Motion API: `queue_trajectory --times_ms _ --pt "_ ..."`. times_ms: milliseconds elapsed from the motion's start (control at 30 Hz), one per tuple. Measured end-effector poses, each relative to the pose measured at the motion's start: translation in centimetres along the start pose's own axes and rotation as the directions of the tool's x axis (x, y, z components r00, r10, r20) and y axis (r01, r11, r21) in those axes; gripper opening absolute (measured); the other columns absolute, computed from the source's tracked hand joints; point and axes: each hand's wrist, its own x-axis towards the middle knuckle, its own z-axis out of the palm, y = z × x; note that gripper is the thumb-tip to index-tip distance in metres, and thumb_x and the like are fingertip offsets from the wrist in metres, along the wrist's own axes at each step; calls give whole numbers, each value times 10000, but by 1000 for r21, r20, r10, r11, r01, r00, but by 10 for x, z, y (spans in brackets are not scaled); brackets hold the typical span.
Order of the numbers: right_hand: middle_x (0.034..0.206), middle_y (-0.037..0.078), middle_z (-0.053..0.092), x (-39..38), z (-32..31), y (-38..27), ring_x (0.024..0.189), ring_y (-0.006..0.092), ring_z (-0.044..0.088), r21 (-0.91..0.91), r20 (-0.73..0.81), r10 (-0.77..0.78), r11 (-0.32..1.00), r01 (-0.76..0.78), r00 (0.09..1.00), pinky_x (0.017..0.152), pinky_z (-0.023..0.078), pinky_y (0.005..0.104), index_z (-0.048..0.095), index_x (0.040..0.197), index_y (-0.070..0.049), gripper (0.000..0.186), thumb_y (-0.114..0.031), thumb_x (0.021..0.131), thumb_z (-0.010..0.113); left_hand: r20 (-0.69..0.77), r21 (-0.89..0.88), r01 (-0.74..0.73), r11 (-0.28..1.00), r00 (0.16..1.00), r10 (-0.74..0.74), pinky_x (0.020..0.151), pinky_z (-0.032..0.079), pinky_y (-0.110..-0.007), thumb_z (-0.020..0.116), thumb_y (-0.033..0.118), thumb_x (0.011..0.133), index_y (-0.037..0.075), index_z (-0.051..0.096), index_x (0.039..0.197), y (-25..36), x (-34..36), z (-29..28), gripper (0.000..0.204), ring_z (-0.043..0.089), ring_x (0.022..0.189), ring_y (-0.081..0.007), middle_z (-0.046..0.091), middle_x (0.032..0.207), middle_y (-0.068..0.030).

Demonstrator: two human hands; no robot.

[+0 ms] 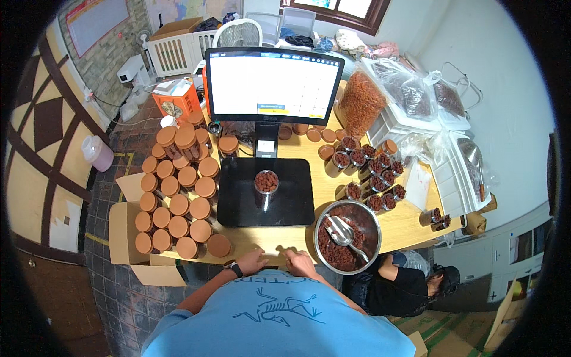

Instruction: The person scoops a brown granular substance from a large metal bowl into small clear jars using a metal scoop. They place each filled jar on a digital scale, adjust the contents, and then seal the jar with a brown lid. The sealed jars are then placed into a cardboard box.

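Note:
My left hand [252, 262], with a dark watch on its wrist, rests at the table's front edge with its fingers curled in. Close by on the right, my right hand [300, 262] lies loosely closed at the same edge. Neither hand shows anything in it. Beyond them, a clear open jar [266, 183] filled with reddish-brown pieces stands upright on a black scale platform [238, 209]. Right of the platform, near my right hand, a steel bowl [375, 229] holds loose reddish-brown pieces and a metal scoop [341, 231].
Several jars with brown lids [179, 204] crowd the table's left side. Open filled jars [375, 182] stand at the right, with loose lids [313, 135] behind the lit screen [273, 83]. A large bag [361, 104] stands back right. A person in black [398, 288] is low at the right.

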Motion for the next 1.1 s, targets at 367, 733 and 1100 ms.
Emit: queue_trajectory --times_ms 367,733,1100 --pt "788 209 661 3 4 9 730 399 647 37 -14 -162 986 163 987 671 518 483 602 981 -64 142 -177 898 580 157 46 -129 991 980 120 871 482 -443 611 391 894 -6 592 1182 11 11 -2 490 610 1016 -384 634 1101 -250" --pt "935 176 664 -45 -78 61 896 356 635 149 -506 390 918 -368 769 782 513 447 656 952 -43 138 -109 848 592 189 -14 63 998 980 -59 861 518 -435 606 418 915 17 535 1257 27 -3 -17 532 641 1028 -347 626 1198 -207" --pt "871 170 702 -40 -66 149 849 343 678 -29 -66 640 766 -642 766 771 540 449 746 897 -122 166 -232 781 701 284 140 61 988 954 -100 842 538 -411 590 407 939 22 456 1341 33 9 -27 573 658 1032 -325 620 1213 -209"
